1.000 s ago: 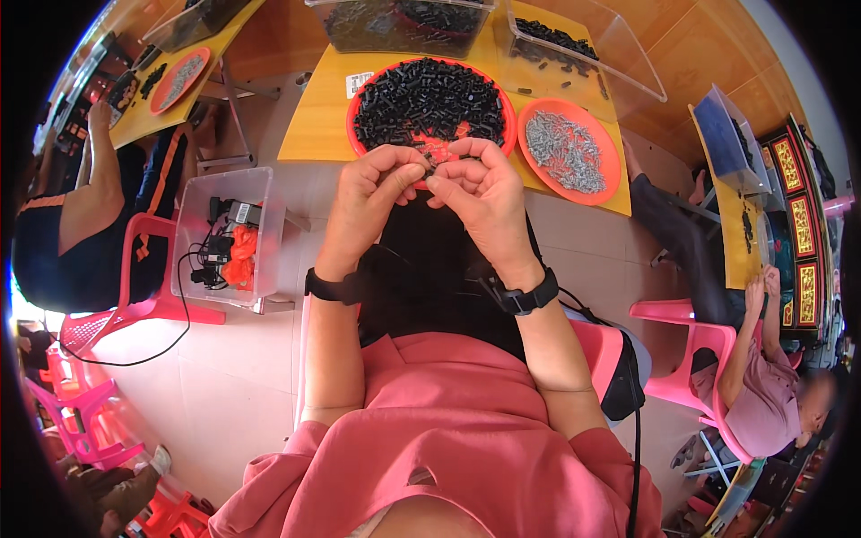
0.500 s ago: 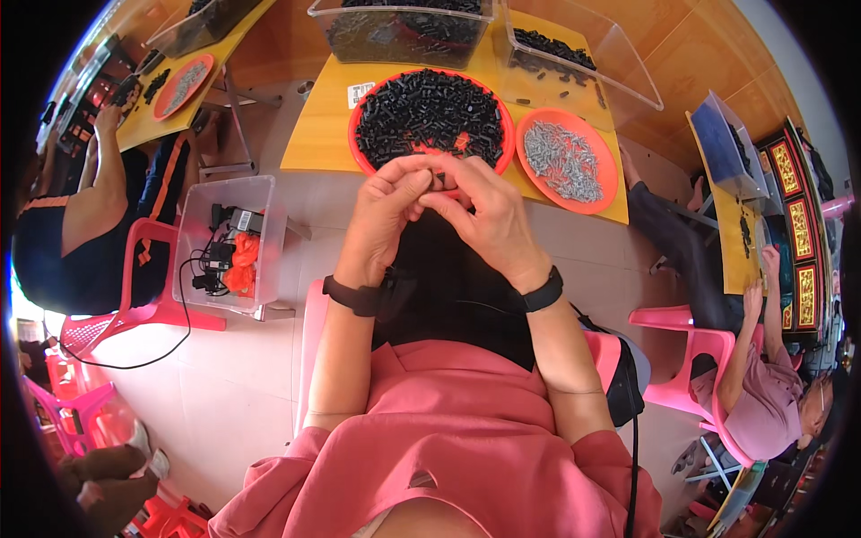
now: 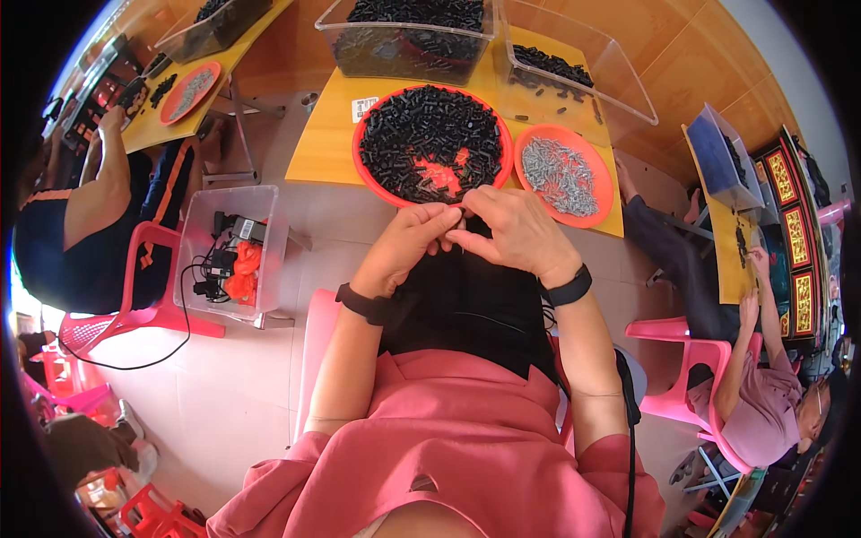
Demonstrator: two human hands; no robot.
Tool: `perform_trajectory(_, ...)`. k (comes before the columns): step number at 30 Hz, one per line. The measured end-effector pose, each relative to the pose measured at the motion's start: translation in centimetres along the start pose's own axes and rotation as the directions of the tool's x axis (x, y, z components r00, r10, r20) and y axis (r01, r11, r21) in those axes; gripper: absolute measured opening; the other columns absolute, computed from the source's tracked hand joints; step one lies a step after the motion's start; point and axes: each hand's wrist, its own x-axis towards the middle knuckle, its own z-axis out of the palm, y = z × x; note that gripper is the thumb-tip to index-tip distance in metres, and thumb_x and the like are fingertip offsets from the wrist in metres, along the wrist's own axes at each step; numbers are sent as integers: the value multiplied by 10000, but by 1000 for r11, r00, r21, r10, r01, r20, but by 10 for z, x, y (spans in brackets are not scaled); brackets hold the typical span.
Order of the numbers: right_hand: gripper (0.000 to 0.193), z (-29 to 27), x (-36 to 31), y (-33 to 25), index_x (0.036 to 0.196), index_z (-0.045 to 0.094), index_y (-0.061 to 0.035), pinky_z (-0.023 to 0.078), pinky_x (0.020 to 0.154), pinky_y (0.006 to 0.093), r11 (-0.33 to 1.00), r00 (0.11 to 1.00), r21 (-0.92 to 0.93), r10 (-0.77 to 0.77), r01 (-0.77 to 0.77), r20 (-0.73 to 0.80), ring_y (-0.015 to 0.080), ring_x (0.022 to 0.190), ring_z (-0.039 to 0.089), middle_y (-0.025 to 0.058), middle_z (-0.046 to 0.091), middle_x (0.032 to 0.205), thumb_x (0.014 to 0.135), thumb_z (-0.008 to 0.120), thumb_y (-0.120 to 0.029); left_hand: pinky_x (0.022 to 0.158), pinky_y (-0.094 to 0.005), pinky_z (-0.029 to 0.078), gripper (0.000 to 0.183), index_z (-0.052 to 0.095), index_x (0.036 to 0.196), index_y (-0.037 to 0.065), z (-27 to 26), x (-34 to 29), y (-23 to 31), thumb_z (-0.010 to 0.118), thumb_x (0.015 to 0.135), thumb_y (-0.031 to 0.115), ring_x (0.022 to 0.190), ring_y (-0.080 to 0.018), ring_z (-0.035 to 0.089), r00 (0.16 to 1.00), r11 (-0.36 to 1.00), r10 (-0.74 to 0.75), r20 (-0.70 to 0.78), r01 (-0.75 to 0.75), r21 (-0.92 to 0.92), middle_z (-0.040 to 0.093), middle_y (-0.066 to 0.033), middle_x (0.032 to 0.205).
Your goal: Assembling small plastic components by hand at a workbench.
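My left hand [image 3: 411, 244] is closed in a pinch just in front of a red round tray [image 3: 363, 168] heaped with small black plastic parts [image 3: 430, 125]. A small dark piece shows at its fingertips, probably one of those black parts. My right hand [image 3: 516, 231] meets it there, thumb and fingers closing toward the same piece; whether it grips anything is hidden by the fingers. To the right of the tray, an orange-red plate [image 3: 603, 179] carries many small silvery metal pieces [image 3: 563, 172], close to my right hand.
A clear bin of black parts [image 3: 408, 54] and a second clear bin [image 3: 619, 81] stand at the back of the yellow table [image 3: 323, 148]. On the left is a clear box of cables [image 3: 238, 255]. Co-workers sit at side tables, on pink chairs [image 3: 677, 359].
Both hands have come down toward me, off the tray's near edge, and slightly right. My right fingers have straightened somewhat. The view has tilted slightly, shifting the table lower.
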Motion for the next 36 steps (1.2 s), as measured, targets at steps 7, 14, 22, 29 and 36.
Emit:
perform_trajectory(7, 315, 3, 8, 4, 674, 581, -53, 456, 495, 429, 998, 994, 38, 46, -50, 99, 345, 519, 588, 142, 575, 547, 752, 680, -342, 575, -172, 386, 272, 639, 836, 103, 4, -2, 4, 545, 969, 320, 644, -29, 519, 1000, 1000, -23, 1, 23, 0, 583, 60, 726)
perform_trajectory(14, 304, 8, 11, 4, 618, 580, -51, 449, 470, 417, 997, 999, 73, -3, 0, 45, 332, 497, 581, 143, 567, 534, 723, 685, -317, 600, -186, 384, 296, 652, 872, 89, -4, 0, -1, 523, 976, 334, 680, -45, 528, 998, 1000, 20, 57, -20, -6, 605, 53, 754)
perform_trajectory(22, 313, 25, 6, 10, 566, 498, -56, 400, 407, 359, 997, 991, 60, -46, 54, -126, 254, 424, 533, 87, 513, 490, 726, 699, -236, 579, -194, 400, 465, 644, 897, 58, 6, 6, -10, 417, 1005, 449, 639, -61, 536, 992, 994, 71, -107, -79, -75, 607, 17, 715)
perform_trajectory(29, 318, -11, 18, 6, 592, 434, -62, 335, 407, 325, 992, 900, 124, 18, 40, -435, 205, 395, 409, 52, 419, 487, 720, 718, -127, 529, -195, 389, 484, 640, 888, 57, -8, 4, 2, 372, 1019, 437, 577, -68, 534, 942, 993, 101, -319, -116, -29, 614, -9, 704)
perform_trajectory(36, 376, -66, 64, 64, 928, 681, -38, 504, 689, 434, 778, 697, -171, 413, -604, -586, 356, 770, 660, 161, 678, 735, 859, 630, -403, 510, -191, 379, 381, 615, 941, 59, -17, 4, 1, 423, 1015, 379, 563, -59, 520, 867, 962, 105, -486, -212, -170, 608, -5, 710)
